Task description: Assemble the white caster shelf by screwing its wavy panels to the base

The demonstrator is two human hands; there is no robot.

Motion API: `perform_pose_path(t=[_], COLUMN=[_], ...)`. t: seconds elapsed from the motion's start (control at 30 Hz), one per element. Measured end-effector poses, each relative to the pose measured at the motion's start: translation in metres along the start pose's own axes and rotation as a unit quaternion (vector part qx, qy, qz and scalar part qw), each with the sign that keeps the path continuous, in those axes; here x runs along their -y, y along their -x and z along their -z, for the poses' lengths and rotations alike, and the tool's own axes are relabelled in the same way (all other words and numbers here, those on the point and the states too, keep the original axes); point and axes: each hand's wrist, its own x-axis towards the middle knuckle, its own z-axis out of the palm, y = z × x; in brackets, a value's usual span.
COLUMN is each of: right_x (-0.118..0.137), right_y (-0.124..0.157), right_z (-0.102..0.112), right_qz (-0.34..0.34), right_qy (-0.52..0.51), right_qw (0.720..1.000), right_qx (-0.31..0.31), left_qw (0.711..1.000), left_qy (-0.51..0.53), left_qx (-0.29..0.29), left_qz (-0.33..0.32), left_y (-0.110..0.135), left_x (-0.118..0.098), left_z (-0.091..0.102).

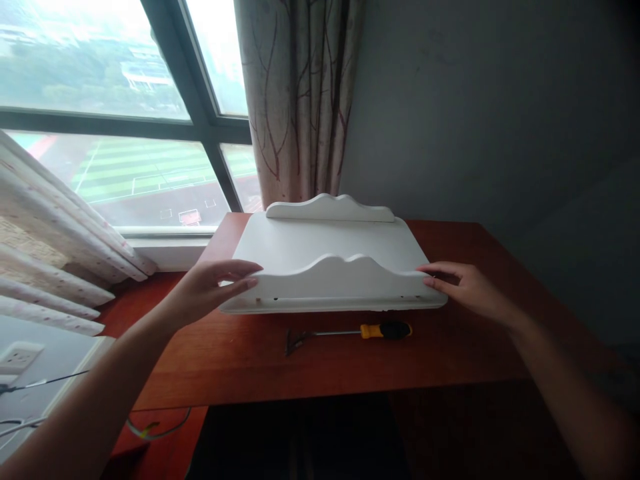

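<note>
A white wooden shelf piece point(325, 247) with two wavy side rails lies flat on the red-brown desk point(310, 373). My left hand point(210, 288) touches the near rail's left end, fingers stretched out along it. At the rail's right end my right hand point(465, 287) rests with its fingers extended against the corner. Neither hand wraps round the piece. A screwdriver point(350, 331) with a yellow and black handle lies on the desk just in front of the shelf piece, between my hands.
A window point(125, 133) and patterned curtain point(300, 100) stand behind the desk, a grey wall point(500, 113) to the right. Folded light curtains point(50, 253) hang at the left. A wall socket point(20, 357) and cables sit at the lower left.
</note>
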Motion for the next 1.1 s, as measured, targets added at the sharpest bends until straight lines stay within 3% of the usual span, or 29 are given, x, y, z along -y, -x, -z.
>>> perform_pose_path(t=[0.17, 0.4, 1.1], right_x=[-0.003, -0.008, -0.007], right_y=[0.012, 0.022, 0.021], right_z=[-0.001, -0.006, -0.008], right_qz=[0.04, 0.095, 0.088], right_qy=[0.059, 0.097, 0.083], right_qw=[0.997, 0.99, 0.992], right_qx=[-0.029, -0.047, -0.04], left_qw=[0.996, 0.987, 0.988], left_qy=[-0.069, -0.086, -0.069], left_qx=[-0.039, -0.094, -0.124], left_qz=[-0.028, -0.095, -0.058], left_y=[0.011, 0.024, 0.027], left_x=[0.003, 0.002, 0.006], left_z=[-0.002, -0.012, -0.018])
